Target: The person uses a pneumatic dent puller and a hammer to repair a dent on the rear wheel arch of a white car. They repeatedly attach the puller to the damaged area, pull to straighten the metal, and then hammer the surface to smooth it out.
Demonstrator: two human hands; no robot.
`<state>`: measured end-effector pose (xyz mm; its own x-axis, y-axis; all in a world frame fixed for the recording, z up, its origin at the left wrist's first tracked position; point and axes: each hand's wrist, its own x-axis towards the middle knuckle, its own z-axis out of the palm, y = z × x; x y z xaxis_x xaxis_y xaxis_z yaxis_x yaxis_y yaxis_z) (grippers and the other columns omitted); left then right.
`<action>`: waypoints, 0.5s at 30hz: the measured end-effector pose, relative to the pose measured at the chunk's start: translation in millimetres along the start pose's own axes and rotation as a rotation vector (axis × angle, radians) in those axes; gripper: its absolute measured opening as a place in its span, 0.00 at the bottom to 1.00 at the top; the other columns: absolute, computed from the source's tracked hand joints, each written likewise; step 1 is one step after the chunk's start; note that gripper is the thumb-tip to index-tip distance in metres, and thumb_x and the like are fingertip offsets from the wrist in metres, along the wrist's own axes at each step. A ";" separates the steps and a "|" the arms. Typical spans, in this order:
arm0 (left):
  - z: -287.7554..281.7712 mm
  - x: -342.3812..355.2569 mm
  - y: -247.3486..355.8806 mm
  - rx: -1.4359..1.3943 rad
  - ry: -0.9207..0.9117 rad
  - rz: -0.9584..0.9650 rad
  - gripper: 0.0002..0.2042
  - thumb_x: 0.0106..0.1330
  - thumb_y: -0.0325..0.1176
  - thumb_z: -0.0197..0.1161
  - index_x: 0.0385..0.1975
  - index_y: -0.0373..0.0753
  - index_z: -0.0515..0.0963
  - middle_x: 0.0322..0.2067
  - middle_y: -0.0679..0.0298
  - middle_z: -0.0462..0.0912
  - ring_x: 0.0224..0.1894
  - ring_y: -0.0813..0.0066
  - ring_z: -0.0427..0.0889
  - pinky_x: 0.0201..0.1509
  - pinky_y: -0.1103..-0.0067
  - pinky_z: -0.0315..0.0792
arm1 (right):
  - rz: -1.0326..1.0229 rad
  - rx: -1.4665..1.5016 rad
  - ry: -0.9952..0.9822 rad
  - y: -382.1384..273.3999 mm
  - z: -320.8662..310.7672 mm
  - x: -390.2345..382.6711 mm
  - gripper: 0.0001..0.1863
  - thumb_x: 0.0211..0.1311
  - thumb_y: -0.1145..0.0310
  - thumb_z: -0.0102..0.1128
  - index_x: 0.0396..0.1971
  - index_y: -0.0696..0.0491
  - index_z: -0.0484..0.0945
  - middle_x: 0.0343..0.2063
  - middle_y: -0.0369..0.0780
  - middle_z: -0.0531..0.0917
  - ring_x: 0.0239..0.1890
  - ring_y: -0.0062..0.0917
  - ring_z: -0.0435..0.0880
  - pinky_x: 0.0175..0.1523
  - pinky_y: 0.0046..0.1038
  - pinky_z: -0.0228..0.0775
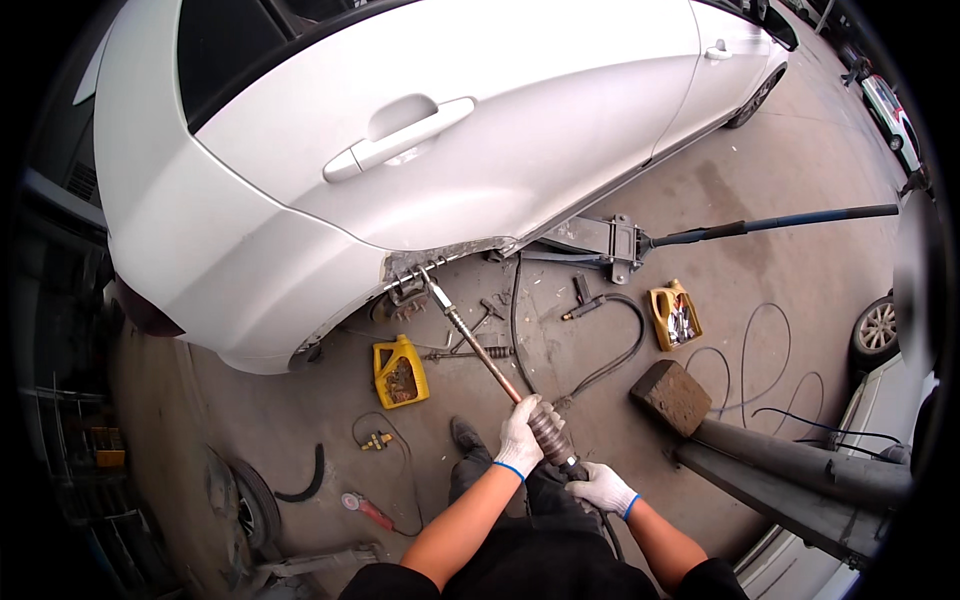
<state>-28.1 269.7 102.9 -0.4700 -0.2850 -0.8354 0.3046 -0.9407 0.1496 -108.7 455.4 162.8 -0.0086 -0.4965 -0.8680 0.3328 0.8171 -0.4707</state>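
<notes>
Yellow jug: brownish bits. Second yellow jug: metal pieces. Left hand grips slide hammer; right hand, its tail end.

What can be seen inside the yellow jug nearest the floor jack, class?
Inside the cut-open yellow jug lie silvery metal pieces, too small to identify exactly. The top ones cover any pieces deeper down, and the jug's bottom is hidden.
</notes>
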 end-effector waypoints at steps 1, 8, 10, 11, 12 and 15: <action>-3.4 4.3 2.3 0.023 -0.017 0.020 0.09 0.70 0.42 0.60 0.36 0.44 0.75 0.26 0.63 0.80 0.26 0.62 0.81 0.36 0.62 0.79 | 0.000 -0.011 0.012 2.7 1.9 1.5 0.12 0.60 0.67 0.66 0.39 0.57 0.77 0.21 0.33 0.79 0.18 0.15 0.77 0.25 0.22 0.74; 23.3 23.8 68.4 0.094 0.003 0.143 0.09 0.69 0.42 0.60 0.33 0.44 0.75 0.26 0.64 0.80 0.25 0.66 0.81 0.34 0.65 0.81 | 0.002 -0.056 0.057 1.8 7.5 2.6 0.13 0.59 0.67 0.64 0.41 0.59 0.78 0.22 0.34 0.79 0.19 0.17 0.77 0.25 0.24 0.75; 25.7 19.6 61.5 0.124 0.016 0.199 0.08 0.67 0.39 0.62 0.34 0.42 0.75 0.25 0.63 0.80 0.24 0.66 0.81 0.33 0.66 0.81 | 0.000 -0.077 0.079 -6.1 9.1 1.2 0.14 0.58 0.67 0.64 0.40 0.59 0.78 0.21 0.34 0.79 0.18 0.17 0.77 0.26 0.24 0.75; 12.8 6.5 29.7 0.142 -0.008 0.177 0.09 0.66 0.39 0.63 0.34 0.41 0.75 0.25 0.63 0.80 0.23 0.67 0.81 0.32 0.67 0.81 | 0.007 -0.089 0.095 -7.0 9.4 -1.2 0.14 0.57 0.67 0.64 0.40 0.59 0.78 0.21 0.35 0.79 0.18 0.17 0.77 0.25 0.24 0.75; 7.0 5.5 11.9 0.119 0.009 0.183 0.09 0.65 0.38 0.63 0.35 0.40 0.75 0.25 0.62 0.80 0.22 0.67 0.81 0.31 0.67 0.81 | -0.032 -0.127 0.117 1.4 9.7 2.6 0.14 0.57 0.67 0.64 0.40 0.59 0.78 0.20 0.35 0.79 0.18 0.17 0.78 0.25 0.25 0.75; 5.1 -2.4 -10.5 0.066 0.072 0.218 0.10 0.64 0.37 0.64 0.36 0.38 0.75 0.25 0.61 0.79 0.21 0.67 0.80 0.29 0.68 0.80 | -0.075 -0.219 0.168 5.4 7.1 8.7 0.14 0.55 0.66 0.64 0.38 0.58 0.79 0.20 0.36 0.80 0.18 0.18 0.78 0.26 0.25 0.74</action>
<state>-34.4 279.2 106.0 -0.3378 -0.4706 -0.8151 0.3366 -0.8691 0.3623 -100.3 453.4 153.8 -0.1880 -0.5175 -0.8348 0.1137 0.8328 -0.5418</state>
